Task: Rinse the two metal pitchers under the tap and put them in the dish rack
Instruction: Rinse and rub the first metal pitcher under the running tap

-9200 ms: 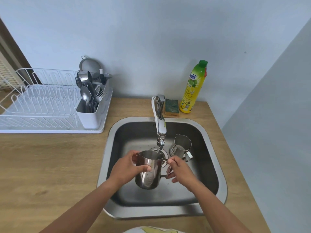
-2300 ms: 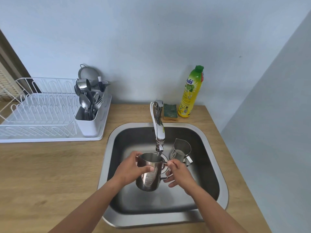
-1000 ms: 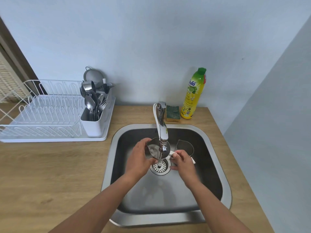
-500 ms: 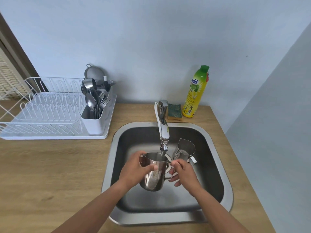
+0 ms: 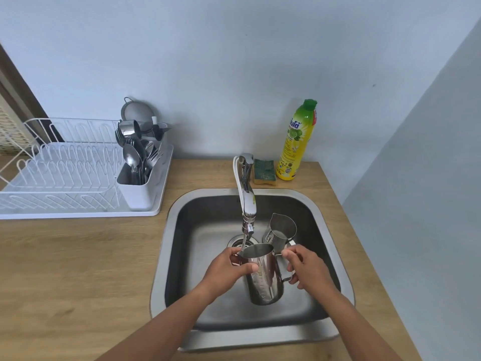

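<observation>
Head view over the steel sink (image 5: 162, 256). My left hand (image 5: 229, 269) wraps the body of the larger metal pitcher (image 5: 263, 281), with the thumb across its near side and the fingers curled round behind. My right hand (image 5: 307, 269) pinches its handle (image 5: 285, 272) between thumb and curled fingers. The pitcher is upright above the basin floor, its mouth just under the spout of the tap (image 5: 247, 199). A thin stream of water (image 5: 243, 243) meets the rim (whether it lands inside, I cannot tell). The smaller metal pitcher (image 5: 282, 227) stands on the basin floor just behind my right hand, beside the drain strainer (image 5: 234, 242). On the wooden countertop (image 5: 78, 269), a white dish rack (image 5: 65, 173) sits well to the left, its cutlery holder (image 5: 138, 196) filled with spoons and forks. A sponge (image 5: 265, 173) and a yellow dish-soap bottle (image 5: 298, 142) stand behind the tap, near the wall
</observation>
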`<action>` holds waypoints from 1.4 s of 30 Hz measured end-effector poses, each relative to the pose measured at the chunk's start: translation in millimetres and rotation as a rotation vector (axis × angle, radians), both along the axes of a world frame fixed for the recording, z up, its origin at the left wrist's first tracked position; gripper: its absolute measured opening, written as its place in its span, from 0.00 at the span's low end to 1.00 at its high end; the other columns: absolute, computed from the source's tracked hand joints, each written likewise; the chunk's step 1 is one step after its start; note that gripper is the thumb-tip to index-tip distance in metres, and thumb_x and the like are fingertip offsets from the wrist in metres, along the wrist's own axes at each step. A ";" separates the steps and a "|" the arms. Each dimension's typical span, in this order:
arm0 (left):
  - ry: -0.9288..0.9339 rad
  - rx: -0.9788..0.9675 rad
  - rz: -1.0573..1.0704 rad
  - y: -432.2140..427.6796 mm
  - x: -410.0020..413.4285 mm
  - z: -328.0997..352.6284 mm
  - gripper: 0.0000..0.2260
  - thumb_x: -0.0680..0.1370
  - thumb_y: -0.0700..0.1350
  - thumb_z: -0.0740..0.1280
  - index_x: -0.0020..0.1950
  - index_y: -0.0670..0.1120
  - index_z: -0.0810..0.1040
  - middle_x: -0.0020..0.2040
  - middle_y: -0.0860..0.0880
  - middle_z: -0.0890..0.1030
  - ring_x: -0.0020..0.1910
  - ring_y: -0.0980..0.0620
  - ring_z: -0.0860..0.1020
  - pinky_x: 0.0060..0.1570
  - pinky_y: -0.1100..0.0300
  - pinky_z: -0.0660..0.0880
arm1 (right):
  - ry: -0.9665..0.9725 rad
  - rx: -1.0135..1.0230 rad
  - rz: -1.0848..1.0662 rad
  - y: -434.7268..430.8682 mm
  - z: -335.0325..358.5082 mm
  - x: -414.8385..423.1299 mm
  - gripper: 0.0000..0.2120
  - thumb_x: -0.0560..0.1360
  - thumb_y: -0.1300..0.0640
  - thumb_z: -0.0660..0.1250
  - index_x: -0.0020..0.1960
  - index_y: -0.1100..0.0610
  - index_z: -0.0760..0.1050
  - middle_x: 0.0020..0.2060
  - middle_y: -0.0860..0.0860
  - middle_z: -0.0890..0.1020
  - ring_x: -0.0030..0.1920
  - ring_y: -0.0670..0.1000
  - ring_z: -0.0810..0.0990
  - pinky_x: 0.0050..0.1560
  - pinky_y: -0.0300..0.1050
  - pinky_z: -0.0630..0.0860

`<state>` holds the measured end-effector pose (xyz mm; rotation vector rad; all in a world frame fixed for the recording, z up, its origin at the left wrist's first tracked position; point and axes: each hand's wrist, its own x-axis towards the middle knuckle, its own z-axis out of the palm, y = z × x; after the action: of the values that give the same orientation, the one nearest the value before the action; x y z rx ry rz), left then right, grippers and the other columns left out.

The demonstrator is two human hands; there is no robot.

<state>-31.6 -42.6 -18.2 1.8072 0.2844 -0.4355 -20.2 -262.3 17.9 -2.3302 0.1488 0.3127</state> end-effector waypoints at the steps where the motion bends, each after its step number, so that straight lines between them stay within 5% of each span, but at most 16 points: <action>1: -0.003 -0.004 0.000 -1.4 0.5 0.3 0.29 0.60 0.56 0.79 0.58 0.52 0.76 0.50 0.51 0.84 0.51 0.53 0.82 0.60 0.49 0.77 | -0.004 -0.002 -0.002 -1.3 0.5 0.0 0.06 0.79 0.46 0.62 0.44 0.43 0.74 0.35 0.48 0.82 0.30 0.48 0.83 0.34 0.46 0.82; 5: -0.021 0.020 -0.008 1.3 1.0 0.8 0.23 0.63 0.51 0.81 0.54 0.55 0.75 0.49 0.52 0.84 0.50 0.53 0.83 0.59 0.50 0.78 | 0.003 0.026 -0.013 0.8 -2.0 -1.0 0.06 0.79 0.46 0.62 0.44 0.44 0.74 0.36 0.48 0.82 0.31 0.48 0.84 0.33 0.45 0.81; 12: -0.053 0.151 0.012 26.3 -1.8 7.1 0.28 0.58 0.62 0.79 0.53 0.57 0.75 0.46 0.55 0.84 0.47 0.56 0.82 0.55 0.53 0.79 | 0.062 0.151 -0.022 24.9 -12.1 -1.6 0.07 0.80 0.49 0.62 0.44 0.45 0.75 0.34 0.50 0.82 0.30 0.52 0.84 0.31 0.46 0.79; 19: -0.069 0.193 0.012 42.6 -4.5 13.5 0.25 0.66 0.55 0.80 0.58 0.54 0.74 0.47 0.55 0.82 0.48 0.58 0.80 0.47 0.63 0.75 | 0.101 0.183 -0.005 44.8 -13.7 1.2 0.07 0.80 0.51 0.61 0.48 0.51 0.76 0.33 0.51 0.81 0.28 0.52 0.83 0.25 0.42 0.74; 26: -0.018 0.195 0.028 39.4 -1.5 2.5 0.36 0.55 0.52 0.83 0.59 0.54 0.73 0.49 0.52 0.83 0.48 0.54 0.83 0.56 0.52 0.79 | 0.020 0.107 0.018 46.9 -8.8 11.4 0.05 0.78 0.49 0.65 0.44 0.46 0.77 0.38 0.46 0.81 0.39 0.52 0.82 0.42 0.52 0.80; 32: -0.055 0.098 -0.011 18.4 6.1 -1.3 0.34 0.59 0.43 0.82 0.63 0.53 0.75 0.51 0.55 0.84 0.51 0.54 0.84 0.59 0.51 0.79 | -0.120 -0.077 0.035 42.1 14.9 17.9 0.08 0.78 0.49 0.66 0.53 0.51 0.79 0.48 0.45 0.76 0.48 0.48 0.79 0.48 0.42 0.74; 37: -0.204 0.146 0.015 6.3 20.7 10.4 0.31 0.62 0.37 0.81 0.59 0.58 0.75 0.53 0.58 0.81 0.53 0.54 0.79 0.53 0.63 0.76 | -0.151 -0.006 -0.014 35.3 15.8 22.9 0.05 0.78 0.54 0.67 0.51 0.53 0.78 0.48 0.47 0.76 0.45 0.46 0.77 0.40 0.34 0.71; 42: -0.316 0.364 -0.025 17.5 28.8 24.8 0.36 0.64 0.46 0.81 0.68 0.58 0.71 0.61 0.58 0.73 0.59 0.56 0.73 0.61 0.56 0.74 | -0.054 0.294 -0.111 38.4 -2.8 24.9 0.03 0.78 0.58 0.65 0.49 0.56 0.78 0.46 0.56 0.81 0.46 0.54 0.82 0.46 0.53 0.84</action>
<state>-2.7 -25.1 6.6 2.2033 0.1251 -0.1117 4.7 -223.8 15.1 -2.0287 0.1910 0.2011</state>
